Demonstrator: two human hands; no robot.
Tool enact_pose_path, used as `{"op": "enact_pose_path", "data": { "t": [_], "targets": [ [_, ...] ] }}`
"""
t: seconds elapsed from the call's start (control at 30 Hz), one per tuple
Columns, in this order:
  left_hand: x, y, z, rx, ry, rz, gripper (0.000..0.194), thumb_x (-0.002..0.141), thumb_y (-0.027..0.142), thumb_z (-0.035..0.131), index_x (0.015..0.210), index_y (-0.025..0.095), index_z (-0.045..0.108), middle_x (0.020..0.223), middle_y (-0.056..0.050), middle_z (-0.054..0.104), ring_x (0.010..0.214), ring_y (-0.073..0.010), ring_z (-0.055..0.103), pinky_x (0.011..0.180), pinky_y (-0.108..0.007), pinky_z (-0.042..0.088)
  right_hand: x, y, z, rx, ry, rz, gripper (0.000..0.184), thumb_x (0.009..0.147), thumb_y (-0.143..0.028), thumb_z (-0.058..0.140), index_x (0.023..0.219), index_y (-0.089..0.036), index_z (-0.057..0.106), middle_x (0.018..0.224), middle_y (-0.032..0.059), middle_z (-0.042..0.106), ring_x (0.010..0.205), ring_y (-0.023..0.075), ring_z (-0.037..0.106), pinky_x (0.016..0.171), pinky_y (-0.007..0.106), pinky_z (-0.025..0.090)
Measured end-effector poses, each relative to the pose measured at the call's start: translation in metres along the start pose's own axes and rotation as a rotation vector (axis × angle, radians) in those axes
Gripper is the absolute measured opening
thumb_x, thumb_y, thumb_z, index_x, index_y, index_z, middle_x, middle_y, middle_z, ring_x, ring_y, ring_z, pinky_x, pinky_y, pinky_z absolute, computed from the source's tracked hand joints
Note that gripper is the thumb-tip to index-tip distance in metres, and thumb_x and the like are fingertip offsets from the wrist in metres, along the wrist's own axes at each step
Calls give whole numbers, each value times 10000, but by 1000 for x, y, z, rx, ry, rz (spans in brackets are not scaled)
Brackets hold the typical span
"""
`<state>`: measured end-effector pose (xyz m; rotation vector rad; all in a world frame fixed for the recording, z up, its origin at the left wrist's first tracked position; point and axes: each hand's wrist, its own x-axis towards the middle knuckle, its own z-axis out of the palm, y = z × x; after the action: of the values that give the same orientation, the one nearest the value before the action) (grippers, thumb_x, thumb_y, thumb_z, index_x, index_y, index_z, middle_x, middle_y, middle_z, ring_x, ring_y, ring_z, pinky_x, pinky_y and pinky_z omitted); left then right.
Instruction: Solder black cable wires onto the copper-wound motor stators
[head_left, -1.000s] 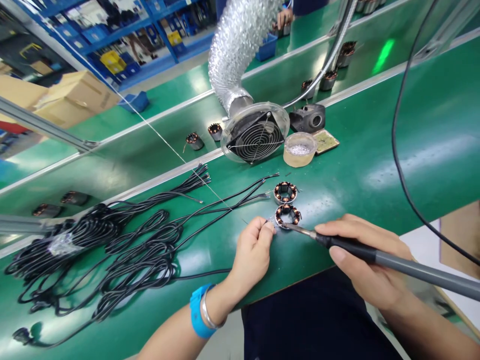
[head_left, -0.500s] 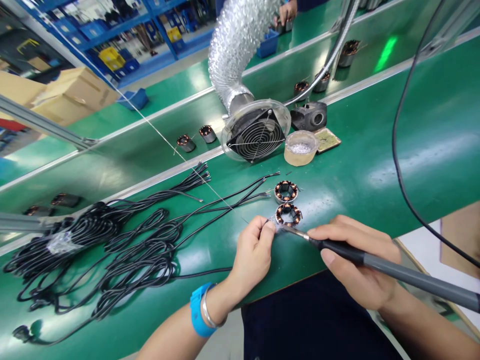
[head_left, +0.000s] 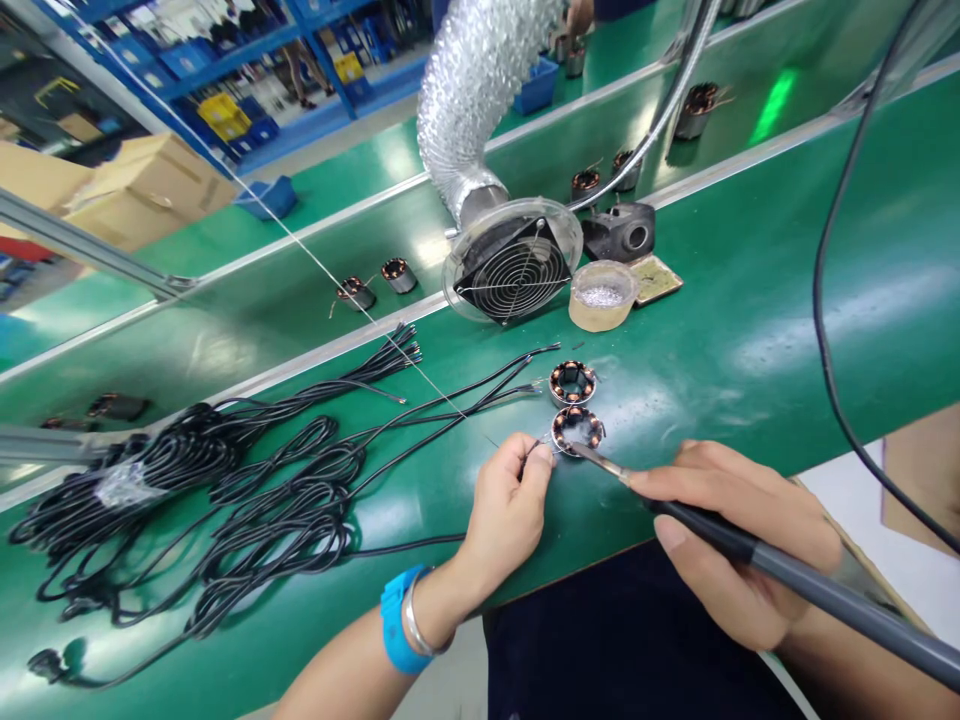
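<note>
My left hand (head_left: 506,510) is closed in a pinch on a thin solder wire (head_left: 352,300) that runs up to the far left. Its fingertips sit just left of a small copper-wound stator (head_left: 577,428) on the green bench. My right hand (head_left: 739,525) grips a soldering iron (head_left: 757,555) like a pen, and the iron's metal tip touches the near edge of that stator. A second stator (head_left: 572,382) lies just behind the first. Black lead wires (head_left: 480,385) end close to both stators.
A fume fan (head_left: 514,265) on a silver flexible duct (head_left: 469,95) stands behind the stators, beside a round tub (head_left: 602,296) and a flat sponge tray (head_left: 655,279). A bundle of black cables (head_left: 195,500) covers the bench's left. Stators ride the conveyor (head_left: 225,310). A black cord (head_left: 832,330) hangs at right.
The stators on the conveyor behind have drifted left. My right hand shifted slightly right and lowered the iron's handle; the tip stays at the stator. My left hand holds its pinch.
</note>
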<state>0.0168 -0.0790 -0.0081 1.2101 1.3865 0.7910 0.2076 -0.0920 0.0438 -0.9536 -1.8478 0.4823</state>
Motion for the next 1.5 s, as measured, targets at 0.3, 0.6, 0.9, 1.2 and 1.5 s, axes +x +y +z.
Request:
{"op": "enact_pose_path", "data": {
  "t": [0.3, 0.6, 0.9, 1.2, 1.5],
  "targets": [
    [2, -1, 0, -22, -2, -14, 352, 952, 453, 457, 801, 140, 516, 601, 32, 345, 568, -76, 302, 568, -201, 289, 1, 3, -5, 5, -4, 1, 229, 812, -60, 530, 1008, -103, 640, 750, 52, 591, 606, 79, 488, 523, 234, 426],
    [1, -1, -1, -4, 5, -33, 364, 942, 464, 460, 782, 140, 496, 607, 30, 339, 577, -76, 306, 566, -201, 280, 1, 18, -5, -51, 97, -10, 216, 813, -74, 580, 1008, -119, 661, 770, 42, 602, 649, 87, 516, 557, 249, 412],
    [1, 0, 0, -34, -13, -49, 362, 936, 466, 464, 779, 141, 496, 600, 34, 324, 561, -71, 282, 540, -196, 262, 41, 91, -12, -343, 272, -97, 177, 843, -184, 628, 1006, -187, 697, 845, 50, 685, 712, 148, 587, 665, 306, 480],
    [8, 6, -11, -230, -120, -150, 402, 836, 525, 549, 768, 130, 524, 554, 37, 411, 413, -43, 298, 393, -174, 226, 28, 108, -3, -253, 245, 135, 325, 924, -187, 570, 1243, -229, 619, 859, 8, 684, 618, 93, 637, 629, 225, 526],
    [16, 7, -31, -132, -73, -151, 384, 740, 478, 647, 726, 96, 614, 536, -1, 500, 409, -52, 359, 395, -175, 273, 20, 66, 43, -25, -101, -282, 257, 798, -51, 616, 1028, -161, 590, 861, 63, 653, 793, 169, 573, 728, 350, 466]
  ]
}}
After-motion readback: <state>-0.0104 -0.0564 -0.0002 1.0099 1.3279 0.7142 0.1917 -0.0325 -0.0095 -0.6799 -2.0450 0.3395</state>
